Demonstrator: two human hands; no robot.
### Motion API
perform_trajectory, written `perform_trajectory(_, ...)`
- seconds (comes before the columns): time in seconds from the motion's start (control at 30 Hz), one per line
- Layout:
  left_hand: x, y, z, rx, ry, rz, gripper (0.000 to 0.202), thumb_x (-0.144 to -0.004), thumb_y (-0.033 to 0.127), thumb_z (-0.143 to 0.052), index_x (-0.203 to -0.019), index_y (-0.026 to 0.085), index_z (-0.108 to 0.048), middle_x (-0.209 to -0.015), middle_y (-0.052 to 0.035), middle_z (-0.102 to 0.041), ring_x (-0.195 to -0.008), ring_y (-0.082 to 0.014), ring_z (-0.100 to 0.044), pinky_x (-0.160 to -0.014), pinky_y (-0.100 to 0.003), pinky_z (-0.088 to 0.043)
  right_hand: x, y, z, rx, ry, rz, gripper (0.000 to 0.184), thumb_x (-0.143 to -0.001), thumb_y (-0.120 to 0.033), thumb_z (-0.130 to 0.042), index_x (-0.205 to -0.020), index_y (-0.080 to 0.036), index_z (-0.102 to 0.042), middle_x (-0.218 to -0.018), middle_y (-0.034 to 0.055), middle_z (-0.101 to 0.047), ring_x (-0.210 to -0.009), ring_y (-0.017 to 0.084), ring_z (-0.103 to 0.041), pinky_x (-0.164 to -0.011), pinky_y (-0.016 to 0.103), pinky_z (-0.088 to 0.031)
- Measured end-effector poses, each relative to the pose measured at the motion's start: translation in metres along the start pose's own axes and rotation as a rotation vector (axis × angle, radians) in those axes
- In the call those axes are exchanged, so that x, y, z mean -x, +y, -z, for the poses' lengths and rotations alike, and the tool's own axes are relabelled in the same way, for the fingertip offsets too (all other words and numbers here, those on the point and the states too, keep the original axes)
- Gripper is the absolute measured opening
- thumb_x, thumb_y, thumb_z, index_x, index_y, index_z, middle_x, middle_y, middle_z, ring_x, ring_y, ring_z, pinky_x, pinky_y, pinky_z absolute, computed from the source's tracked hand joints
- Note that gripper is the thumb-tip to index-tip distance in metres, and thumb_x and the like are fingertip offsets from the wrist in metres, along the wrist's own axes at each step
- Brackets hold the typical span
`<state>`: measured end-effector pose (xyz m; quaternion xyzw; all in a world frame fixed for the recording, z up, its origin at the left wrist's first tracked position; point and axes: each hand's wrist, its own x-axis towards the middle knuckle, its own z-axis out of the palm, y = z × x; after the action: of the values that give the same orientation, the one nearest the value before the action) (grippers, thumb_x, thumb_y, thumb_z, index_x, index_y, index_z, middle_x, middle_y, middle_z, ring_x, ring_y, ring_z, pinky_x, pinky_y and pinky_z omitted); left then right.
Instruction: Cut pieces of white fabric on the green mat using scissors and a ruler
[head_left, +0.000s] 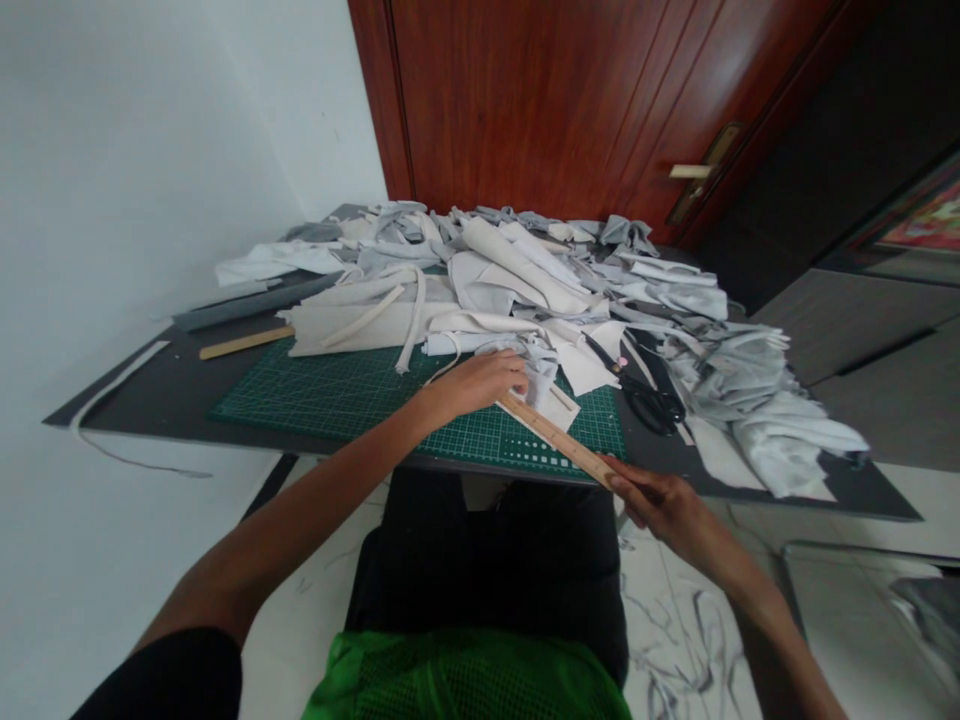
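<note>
A wooden ruler slants across the near edge of the green cutting mat. My right hand grips its near end, just past the table's front edge. At the ruler's far end is my left hand, fingers curled in on a crumpled light-grey fabric piece; the fingertips are partly hidden. A small pale piece with a slot lies beside the ruler. Black-handled scissors rest on the table to the right, their blades against white fabric.
Heaped white and grey fabric scraps cover the back of the dark table, with another pile at the right. A second wooden strip and a pale fabric strip lie left. Behind stands a red-brown door.
</note>
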<state>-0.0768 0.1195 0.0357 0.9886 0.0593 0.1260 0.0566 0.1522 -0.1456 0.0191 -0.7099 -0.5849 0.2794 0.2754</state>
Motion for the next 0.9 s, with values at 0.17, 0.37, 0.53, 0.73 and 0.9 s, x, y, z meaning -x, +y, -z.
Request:
perform_trajectory(0.17,0.014,-0.005,-0.012,0.294,0.086,-0.016,0.025,-0.102,0.013,-0.048,-0.104,0.017,-0.072,-0.098,-0.0077,-0.069,-0.097,-0.0194,-0.063,-0.089,-0.030,-0.047,-0.007,0.002,0.015,0.095,0.015,0.069,0.052,-0.097,-0.051,-0.051,-0.129,-0.016,-0.075,-0.060,0.0005,-0.066,-0.046,0.012,-0.052,-0.046,0.023,-0.044)
perform_trajectory(0.37,0.028,-0.010,-0.014,0.388,0.151,-0.074,0.027,-0.104,0.021,-0.049,-0.109,0.017,-0.075,-0.099,-0.0108,-0.071,-0.097,-0.0202,-0.064,-0.091,-0.031,-0.049,0.005,0.013,-0.003,0.178,0.065,0.097,0.052,-0.101,-0.049,-0.047,-0.133,-0.016,-0.071,-0.055,0.0001,-0.066,-0.044,0.015,-0.060,-0.048,0.024,-0.048)
perform_trajectory(0.53,0.039,-0.002,-0.011,0.391,0.183,-0.024,0.026,-0.104,0.026,-0.051,-0.110,0.018,-0.075,-0.101,-0.0097,-0.072,-0.097,-0.0190,-0.067,-0.091,-0.028,-0.050,0.019,0.017,-0.020,0.414,0.203,0.170,0.046,-0.104,-0.043,-0.044,-0.132,-0.021,-0.073,-0.070,0.0086,-0.077,-0.051,0.019,-0.069,-0.049,0.026,-0.049)
perform_trajectory(0.73,0.056,0.002,-0.008,0.391,0.225,-0.020,0.029,-0.104,0.023,-0.050,-0.112,0.017,-0.077,-0.100,-0.0108,-0.073,-0.093,-0.0174,-0.069,-0.087,-0.028,-0.053,0.033,0.009,-0.025,0.656,0.250,0.261,0.042,-0.104,-0.028,-0.047,-0.142,-0.030,-0.064,-0.091,0.0077,-0.081,-0.062,0.020,-0.074,-0.049,0.024,-0.048)
perform_trajectory(0.9,0.072,0.004,-0.010,0.414,0.181,-0.006,0.036,-0.101,0.011,-0.046,-0.114,0.021,-0.078,-0.104,-0.0104,-0.075,-0.098,-0.0169,-0.069,-0.090,-0.029,-0.054,0.045,0.001,-0.033,0.817,0.226,0.393,0.058,-0.100,-0.013,-0.042,-0.154,-0.033,-0.048,-0.078,-0.0008,-0.068,-0.048,0.013,-0.063,-0.043,0.022,-0.041)
